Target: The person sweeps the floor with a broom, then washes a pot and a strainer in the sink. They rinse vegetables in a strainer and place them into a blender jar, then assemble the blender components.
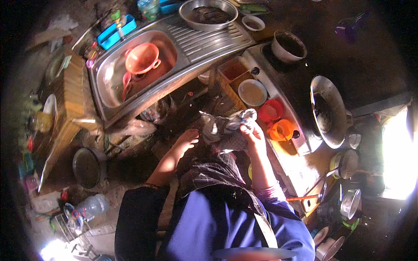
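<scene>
Between thumb and fingers my right hand (pixel 254 134) grips a bunched checked cloth (pixel 240 137), which hangs down in front of my body. My left hand (pixel 188 139) holds nothing; its fingers are apart, just left of the cloth's hanging edge. Close beyond my right hand stand an orange plastic cup (pixel 281 130), a red plastic bowl (pixel 271 110) and a round dish (pixel 252 92) with pale contents. They sit beside the metal stove (pixel 287 106). A dark checked apron (pixel 215 173) covers my front.
Ahead left, a steel sink (pixel 109 81) holds an orange colander (pixel 142 58). A metal basin (pixel 209 14) with dark contents rests on the drainboard (pixel 196 39). A pot (pixel 289 47) and a wok (pixel 328 112) stand on the stove. Left are a wooden table (pixel 76 91) and a water bottle (pixel 93 207).
</scene>
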`<state>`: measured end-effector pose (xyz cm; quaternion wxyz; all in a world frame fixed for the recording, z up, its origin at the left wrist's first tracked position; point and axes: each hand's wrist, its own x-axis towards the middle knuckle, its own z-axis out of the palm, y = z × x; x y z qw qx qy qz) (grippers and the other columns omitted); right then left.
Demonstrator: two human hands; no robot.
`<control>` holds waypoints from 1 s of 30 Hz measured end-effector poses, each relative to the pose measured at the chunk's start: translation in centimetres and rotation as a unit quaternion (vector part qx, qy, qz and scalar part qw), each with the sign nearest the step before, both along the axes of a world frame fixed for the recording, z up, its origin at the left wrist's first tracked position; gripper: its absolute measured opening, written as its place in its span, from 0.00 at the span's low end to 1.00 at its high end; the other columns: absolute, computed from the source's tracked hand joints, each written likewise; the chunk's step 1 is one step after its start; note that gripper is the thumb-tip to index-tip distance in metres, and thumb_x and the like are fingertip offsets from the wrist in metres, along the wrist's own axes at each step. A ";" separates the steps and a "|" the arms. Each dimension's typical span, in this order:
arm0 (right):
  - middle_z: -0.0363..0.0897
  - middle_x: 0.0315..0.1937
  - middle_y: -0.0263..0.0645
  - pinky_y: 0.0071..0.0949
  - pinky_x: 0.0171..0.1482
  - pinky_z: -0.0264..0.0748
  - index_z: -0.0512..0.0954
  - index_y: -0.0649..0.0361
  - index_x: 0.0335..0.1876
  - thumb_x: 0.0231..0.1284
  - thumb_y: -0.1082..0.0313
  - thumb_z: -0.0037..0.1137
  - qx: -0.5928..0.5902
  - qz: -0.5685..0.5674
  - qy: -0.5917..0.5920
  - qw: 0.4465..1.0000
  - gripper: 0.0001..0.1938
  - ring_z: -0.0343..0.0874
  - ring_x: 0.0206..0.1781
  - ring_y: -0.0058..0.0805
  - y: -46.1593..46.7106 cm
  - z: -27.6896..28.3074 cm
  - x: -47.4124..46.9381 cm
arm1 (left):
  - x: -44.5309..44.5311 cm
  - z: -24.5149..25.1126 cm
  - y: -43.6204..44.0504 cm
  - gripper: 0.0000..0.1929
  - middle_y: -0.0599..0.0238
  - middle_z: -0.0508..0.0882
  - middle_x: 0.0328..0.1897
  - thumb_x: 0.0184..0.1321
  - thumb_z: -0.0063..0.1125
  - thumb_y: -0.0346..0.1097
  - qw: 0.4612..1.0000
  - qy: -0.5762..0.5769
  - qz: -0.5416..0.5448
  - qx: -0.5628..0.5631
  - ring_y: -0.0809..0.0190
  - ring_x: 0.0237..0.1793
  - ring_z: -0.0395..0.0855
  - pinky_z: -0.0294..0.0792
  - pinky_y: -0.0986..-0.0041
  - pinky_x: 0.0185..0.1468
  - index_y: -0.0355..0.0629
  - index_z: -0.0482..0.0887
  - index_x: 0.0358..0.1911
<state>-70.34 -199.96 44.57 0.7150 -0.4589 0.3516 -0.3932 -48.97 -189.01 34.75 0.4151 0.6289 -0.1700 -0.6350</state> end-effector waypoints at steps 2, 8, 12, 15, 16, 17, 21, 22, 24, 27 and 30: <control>0.71 0.37 0.32 0.18 0.44 0.68 0.68 0.61 0.47 0.53 0.71 0.51 -0.163 0.019 0.225 0.960 0.15 0.70 0.41 0.18 -2.5 1.8 0.3 | -0.3 -0.9 -3.1 0.21 0.59 0.73 0.50 0.54 0.50 0.32 0.976 -0.135 -0.086 -0.148 0.59 0.46 0.75 0.67 0.66 0.50 0.41 0.65 0.53; 0.70 0.33 0.31 0.17 0.42 0.62 0.69 0.60 0.41 0.55 0.69 0.48 -0.111 0.182 0.009 0.977 0.08 0.66 0.38 0.16 -7.5 8.2 3.4 | -4.3 4.9 -10.7 0.40 0.56 0.62 0.57 0.39 0.67 0.32 0.902 -0.097 -0.197 -0.372 0.57 0.60 0.56 0.53 0.67 0.61 0.36 0.55 0.58; 0.71 0.33 0.33 0.16 0.41 0.61 0.69 0.63 0.37 0.50 0.66 0.53 -0.084 0.239 -0.199 0.947 0.12 0.66 0.36 0.18 -10.3 11.7 4.3 | -6.3 7.3 -15.1 0.30 0.59 0.66 0.53 0.50 0.57 0.34 0.925 0.083 -0.052 -0.367 0.61 0.56 0.61 0.55 0.70 0.59 0.37 0.58 0.55; 0.71 0.36 0.38 0.21 0.39 0.67 0.67 0.61 0.41 0.50 0.63 0.55 -0.100 0.200 -0.272 0.936 0.16 0.71 0.37 0.24 -13.3 12.6 1.9 | -4.4 7.9 -17.9 0.21 0.59 0.71 0.49 0.55 0.50 0.35 0.932 0.121 -0.029 -0.341 0.60 0.51 0.68 0.62 0.70 0.53 0.37 0.65 0.52; 0.71 0.38 0.40 0.23 0.39 0.69 0.67 0.61 0.43 0.50 0.63 0.55 -0.120 0.133 -0.304 0.936 0.17 0.73 0.37 0.26 -14.7 12.3 1.1 | -3.3 8.0 -19.1 0.19 0.59 0.74 0.46 0.56 0.49 0.36 0.922 -0.026 -0.067 -0.380 0.60 0.48 0.71 0.64 0.70 0.50 0.37 0.67 0.50; 0.71 0.38 0.43 0.25 0.39 0.70 0.67 0.61 0.43 0.49 0.61 0.56 -0.150 0.045 -0.302 0.940 0.18 0.74 0.37 0.29 -16.3 11.6 0.8 | -1.3 8.3 -20.4 0.18 0.59 0.77 0.42 0.55 0.50 0.38 0.781 -0.390 -0.179 -0.455 0.58 0.43 0.75 0.67 0.70 0.46 0.38 0.71 0.47; 0.73 0.37 0.41 0.34 0.46 0.71 0.67 0.59 0.46 0.54 0.65 0.49 -0.024 -0.243 -0.315 0.917 0.14 0.74 0.40 0.34 -21.9 6.9 -2.3 | 4.1 8.0 -27.0 0.19 0.51 0.76 0.46 0.49 0.50 0.31 0.876 -0.402 -0.175 -0.200 0.53 0.46 0.75 0.67 0.66 0.47 0.39 0.72 0.48; 0.72 0.41 0.40 0.34 0.47 0.70 0.66 0.59 0.48 0.55 0.68 0.47 -0.020 -0.268 -0.263 0.927 0.15 0.73 0.45 0.31 -23.2 5.3 -2.9 | 4.6 7.7 -28.7 0.18 0.57 0.76 0.46 0.51 0.46 0.29 0.883 -0.435 -0.135 -0.115 0.57 0.44 0.75 0.67 0.67 0.45 0.39 0.73 0.47; 0.70 0.45 0.38 0.32 0.48 0.69 0.65 0.57 0.51 0.54 0.70 0.48 0.018 -0.318 -0.111 0.941 0.17 0.70 0.47 0.29 -24.7 1.8 -3.6 | 5.2 6.9 -34.6 0.16 0.58 0.78 0.39 0.50 0.43 0.28 0.968 -0.170 0.033 -0.184 0.60 0.38 0.76 0.68 0.71 0.40 0.36 0.73 0.44; 0.63 0.51 0.37 0.25 0.46 0.67 0.59 0.53 0.60 0.52 0.67 0.51 0.053 -0.363 0.105 0.924 0.27 0.68 0.45 0.25 -25.2 -2.2 -4.0 | 5.4 5.8 -44.7 0.15 0.57 0.78 0.32 0.48 0.44 0.27 0.989 -0.103 0.022 -0.104 0.63 0.32 0.76 0.68 0.74 0.37 0.33 0.74 0.41; 0.62 0.54 0.38 0.26 0.47 0.67 0.60 0.53 0.59 0.53 0.65 0.52 0.061 -0.325 0.110 0.937 0.26 0.68 0.48 0.23 -26.0 -3.9 -3.3 | 1.3 5.1 -53.8 0.18 0.52 0.78 0.36 0.44 0.47 0.28 0.978 -0.002 0.055 -0.203 0.57 0.38 0.76 0.68 0.70 0.41 0.32 0.72 0.42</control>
